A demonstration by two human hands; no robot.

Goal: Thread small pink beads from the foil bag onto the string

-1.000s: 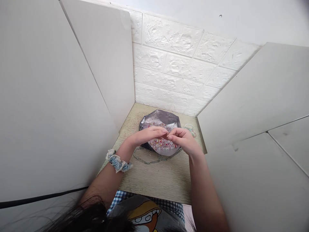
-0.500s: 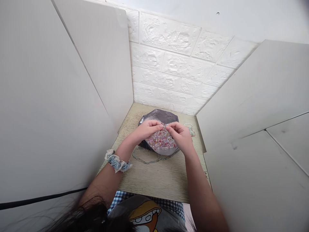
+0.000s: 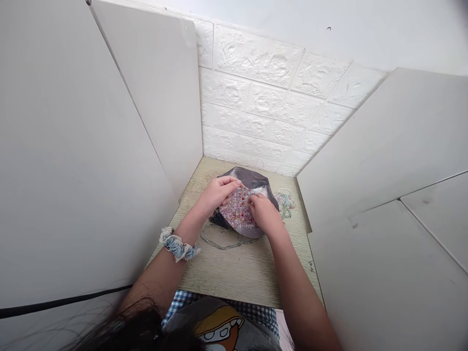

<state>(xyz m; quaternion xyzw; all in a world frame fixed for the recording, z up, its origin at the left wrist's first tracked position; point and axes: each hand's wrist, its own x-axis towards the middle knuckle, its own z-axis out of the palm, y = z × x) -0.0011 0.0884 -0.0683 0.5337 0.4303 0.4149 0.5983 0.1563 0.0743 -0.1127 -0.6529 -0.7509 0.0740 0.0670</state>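
Note:
A shiny grey pouch [image 3: 252,178] lies open on the tabletop, holding a heap of small pink, white and red beads [image 3: 237,209]. My left hand [image 3: 219,192] curls over the heap's upper left edge, with its fingertips close together. My right hand [image 3: 263,213] rests on the heap's right side, fingertips down among the beads. Whether either hand pinches something small or thin is hidden. A fabric scrunchie [image 3: 177,246] circles my left wrist. A pale bead strand [image 3: 226,242] lies on the table below the pouch, and a looped pastel strand [image 3: 284,202] lies to its right.
White partition boards [image 3: 146,122] stand at the left and right, and a white textured brick-pattern wall [image 3: 252,97] closes the back. The wood-grain tabletop [image 3: 234,273] is narrow between them. A black cable [image 3: 62,300] runs across the lower left board.
My hands have moved apart. The right hand has dropped from above the heap onto the beads, and the left has shifted to the heap's upper left edge.

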